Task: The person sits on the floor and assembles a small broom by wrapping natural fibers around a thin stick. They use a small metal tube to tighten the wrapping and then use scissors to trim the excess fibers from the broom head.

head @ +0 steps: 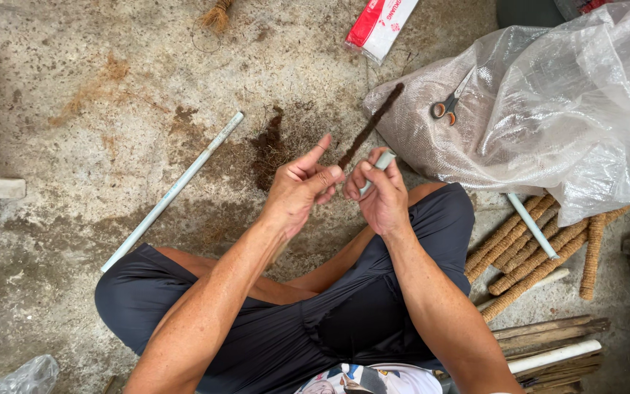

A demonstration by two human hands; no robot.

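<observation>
The concrete floor (74,168) fills most of the view, stained and strewn with loose brown fibre. Everything else sits around the big translucent woven sack (548,124), which slumps at the upper right with a pair of orange-handled scissors (448,103) lying on its left shoulder. Below the sack, a bundle of fibre-wrapped sticks (530,252) leans across the floor with a bare white pipe (532,225) among them, and lower still lie weathered wooden slats (548,332). Far to the left of the sack, a long pale pipe (173,191) lies slantwise on the floor. Above the sack's left end lies a red and white packet (380,23).

Just left of the sack's lower corner, over crossed legs in dark shorts (293,328), both hands meet. The right hand (382,197) has its fingers clamped round a short pale pipe piece (378,169). The left hand (297,191) pinches the near end of a dark coir rope (370,125), forefinger raised; the rope runs up to touch the sack's left edge.
</observation>
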